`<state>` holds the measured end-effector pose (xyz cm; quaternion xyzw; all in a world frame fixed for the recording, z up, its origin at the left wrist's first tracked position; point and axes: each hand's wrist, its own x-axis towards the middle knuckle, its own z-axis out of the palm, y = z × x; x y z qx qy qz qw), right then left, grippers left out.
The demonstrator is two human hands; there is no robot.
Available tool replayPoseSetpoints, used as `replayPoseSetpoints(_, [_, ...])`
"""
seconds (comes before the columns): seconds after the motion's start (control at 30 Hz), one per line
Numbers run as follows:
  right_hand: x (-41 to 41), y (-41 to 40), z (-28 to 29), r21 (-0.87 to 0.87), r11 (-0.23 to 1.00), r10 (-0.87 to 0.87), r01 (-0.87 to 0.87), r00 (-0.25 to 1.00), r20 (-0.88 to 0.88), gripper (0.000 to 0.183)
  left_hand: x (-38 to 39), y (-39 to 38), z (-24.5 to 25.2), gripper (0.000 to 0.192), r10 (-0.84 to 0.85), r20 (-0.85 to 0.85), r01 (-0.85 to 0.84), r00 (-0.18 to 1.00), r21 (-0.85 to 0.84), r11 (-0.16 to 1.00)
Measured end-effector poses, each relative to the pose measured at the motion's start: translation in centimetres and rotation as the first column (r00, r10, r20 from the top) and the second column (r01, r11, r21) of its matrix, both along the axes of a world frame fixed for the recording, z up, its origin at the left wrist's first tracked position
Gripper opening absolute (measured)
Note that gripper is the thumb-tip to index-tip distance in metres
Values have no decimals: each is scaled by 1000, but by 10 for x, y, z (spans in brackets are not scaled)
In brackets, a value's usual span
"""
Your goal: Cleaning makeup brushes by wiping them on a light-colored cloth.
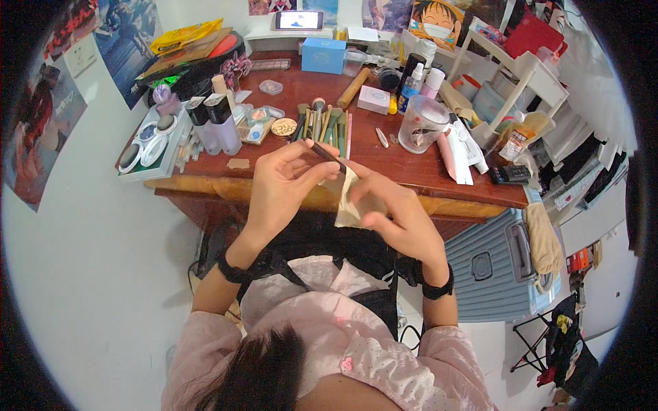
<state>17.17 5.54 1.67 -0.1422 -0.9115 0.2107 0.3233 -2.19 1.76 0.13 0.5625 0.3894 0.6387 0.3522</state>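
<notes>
My left hand (pixel 281 187) pinches a slim dark stick (pixel 324 152), perhaps a makeup brush or pencil, between thumb and fingers. The stick slants down to the right, and its lower end meets a thin beige sheet (pixel 348 203), tissue or cloth. That sheet hangs in folds from the fingers of my right hand (pixel 406 218), which are slightly blurred. Both hands are raised over the table's front edge. Just beyond them, several makeup brushes (pixel 329 120) with green and pale handles lie side by side. A round pale compact (pixel 284 127) sits left of the brushes.
Two pump bottles (pixel 222 123) stand on the reddish wooden table (pixel 303 192), near a tray (pixel 177 149) with contact lens cases. To the right are a ribbed clear cup (pixel 422 123), white and pink tubes (pixel 457 154) and a white shelf (pixel 506 97). A blue suitcase (pixel 483 267) stands below.
</notes>
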Motion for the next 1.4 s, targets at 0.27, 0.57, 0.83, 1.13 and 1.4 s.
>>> replayPoseSetpoints(0.27, [-1, 0, -2, -149, 964, -235, 219, 968, -93, 25, 4, -2, 2, 17, -73, 55, 72, 996, 8, 997])
replayPoseSetpoints(0.57, [2, -4, 3, -146, 954, -274, 262, 959, -68, 21, -11, -4, 8, 14, 97, 93, -107, 991, 105, 989])
replayPoseSetpoints(0.83, [0, -7, 1, -138, 951, -289, 276, 953, -87, 20, -8, -4, 9, 15, -53, 140, 46, 989, 55, 997])
replayPoseSetpoints(1.13, [-1, -12, 5, -52, 953, -304, 300, 944, -127, 19, -8, -3, 5, 12, -99, 149, 84, 984, 108, 991])
replayPoseSetpoints(1.4, [-2, -11, -1, 49, 944, -310, 325, 930, -198, 20, 1, -5, 4, 10, -61, 159, 38, 985, 145, 989])
